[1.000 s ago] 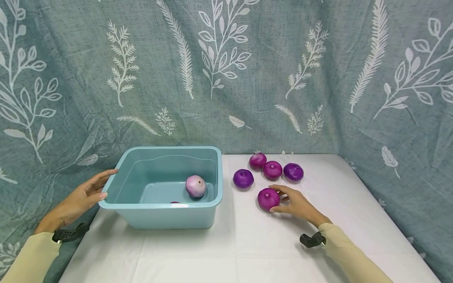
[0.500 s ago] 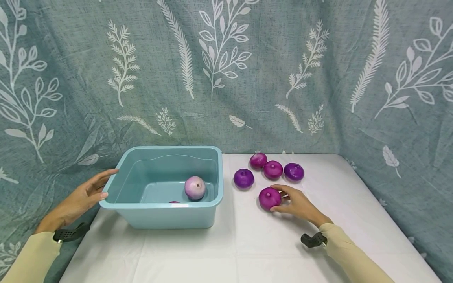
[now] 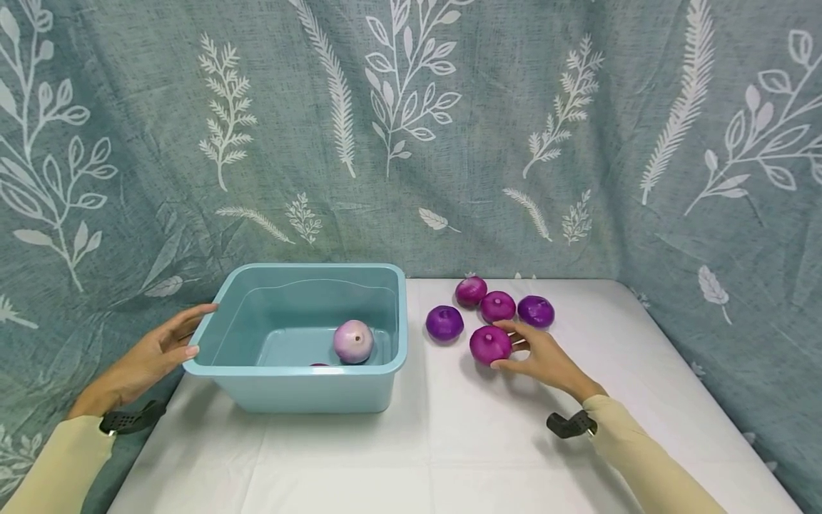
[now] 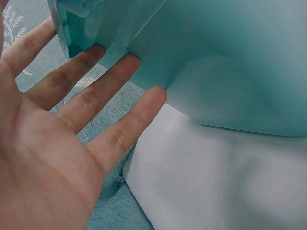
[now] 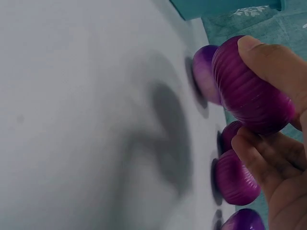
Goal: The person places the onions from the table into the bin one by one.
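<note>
My right hand (image 3: 539, 360) pinches a magenta-purple onion (image 3: 490, 345) between thumb and fingers, to the right of the bin. In the right wrist view this onion (image 5: 249, 91) is raised off the white cloth, its shadow falling apart from it. My left hand (image 3: 150, 357) is at the left side of a light blue plastic bin (image 3: 298, 371). Its straight fingers (image 4: 122, 127) lie against the bin's outer wall in the left wrist view; the thumb meets the rim in the head view. Inside the bin sits a pale pink-white onion (image 3: 353, 342), with a sliver of a purple one (image 3: 319, 365) behind the front wall.
Beyond the held onion, a dark violet onion (image 3: 444, 323), two magenta onions (image 3: 471, 291) (image 3: 497, 307) and another violet onion (image 3: 536, 312) lie on the white tablecloth (image 3: 411, 457). A grey-green leaf-patterned curtain (image 3: 437, 178) hangs behind and at both sides.
My right hand has lifted the onion from the cloth and moved it slightly away from me. My left hand stays at the bin. The pale onion in the bin has rolled slightly left.
</note>
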A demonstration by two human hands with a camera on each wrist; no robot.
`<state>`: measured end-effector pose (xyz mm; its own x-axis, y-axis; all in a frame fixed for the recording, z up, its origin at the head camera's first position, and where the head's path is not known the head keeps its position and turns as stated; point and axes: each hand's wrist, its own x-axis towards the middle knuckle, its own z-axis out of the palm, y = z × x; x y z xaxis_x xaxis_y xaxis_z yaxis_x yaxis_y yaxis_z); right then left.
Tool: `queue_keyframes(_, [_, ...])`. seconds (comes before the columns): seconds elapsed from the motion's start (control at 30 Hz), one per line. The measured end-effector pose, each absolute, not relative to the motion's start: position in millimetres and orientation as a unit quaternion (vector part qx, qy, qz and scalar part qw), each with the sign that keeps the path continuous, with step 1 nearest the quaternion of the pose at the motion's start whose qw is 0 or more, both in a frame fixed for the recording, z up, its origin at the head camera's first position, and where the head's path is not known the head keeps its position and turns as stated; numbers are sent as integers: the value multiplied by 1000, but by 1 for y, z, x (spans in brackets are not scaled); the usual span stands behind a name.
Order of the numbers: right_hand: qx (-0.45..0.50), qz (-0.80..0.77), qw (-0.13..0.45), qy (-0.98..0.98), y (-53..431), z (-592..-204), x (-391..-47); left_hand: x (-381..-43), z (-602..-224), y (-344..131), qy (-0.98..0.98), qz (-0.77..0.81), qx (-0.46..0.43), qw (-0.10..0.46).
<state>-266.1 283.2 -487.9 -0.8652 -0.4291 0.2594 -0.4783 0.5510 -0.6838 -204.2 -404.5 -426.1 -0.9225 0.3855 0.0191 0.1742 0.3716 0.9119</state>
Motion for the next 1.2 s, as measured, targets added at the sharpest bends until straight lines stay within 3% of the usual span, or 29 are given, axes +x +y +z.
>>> queue_keyframes(1.0, [287, 445, 52, -847, 203, -400, -272, -204, -422, -405, 825, 533, 165, 88])
queue_keyframes(1.2, [303, 474, 43, -826, 179, -377, -258, -203, -423, -406, 826, 531, 166, 91])
